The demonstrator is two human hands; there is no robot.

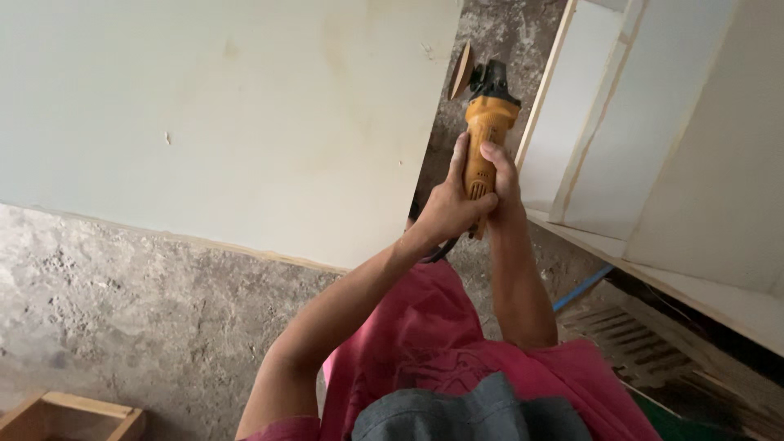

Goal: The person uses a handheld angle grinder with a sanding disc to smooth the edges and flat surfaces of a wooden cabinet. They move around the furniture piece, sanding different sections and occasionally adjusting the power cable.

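Both hands are wrapped fully closed around the yellow body of an angle grinder [487,135]: the left hand [447,208] is clasped over the rear of the housing from the left, and the right hand [500,175] is folded over it from the right, fingers pressed to the casing with no gap visible. The tool is held out in front of the chest, disc end pointed away, in the gap between two pale boards. Its round sanding disc [462,71] is seen edge-on at the head and is set against, or just beside, the right edge of the large pale panel [229,114]; contact cannot be confirmed. For a clean pass, the disc is best kept at a shallow angle to that edge, pressure light and even, and the two-handed hold maintained so the tool is not snatched sideways. A dark cord is glimpsed below the wrists. To the right a white cabinet carcass [678,163] is stood; below it a blue pipe [581,287] is laid on the rough concrete floor [122,327]. A small wooden frame [73,416] is seen at the lower left corner.
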